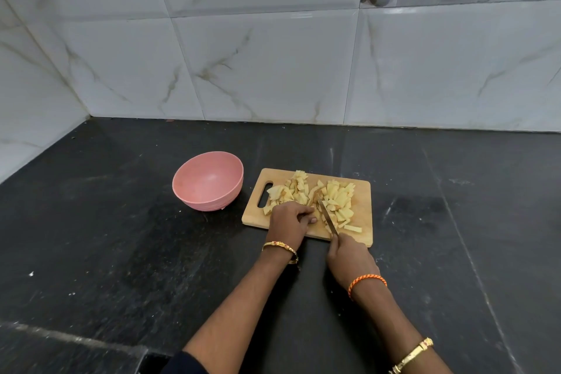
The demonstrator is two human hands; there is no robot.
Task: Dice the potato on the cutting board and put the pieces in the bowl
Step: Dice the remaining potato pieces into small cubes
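The potato (315, 200) lay almost wholly cut up on the wooden cutting board (361, 191), in two heaps of pale strips and chunks: one near the handle slot, one to the right of the blade. The right hand (349, 255) was curled round the handle of a knife (328, 217), whose blade pointed away from the person between the heaps. The left hand (290, 220), fingers bent, pressed down on pieces at the near edge of the left heap; whether it pinched any of them could not be told. The pink bowl (209, 181) stood on the dark surface (121, 252) just left of the board, with nothing visible inside. By the look of it, cutting was nearly finished, while the transfer to the bowl had not begun.
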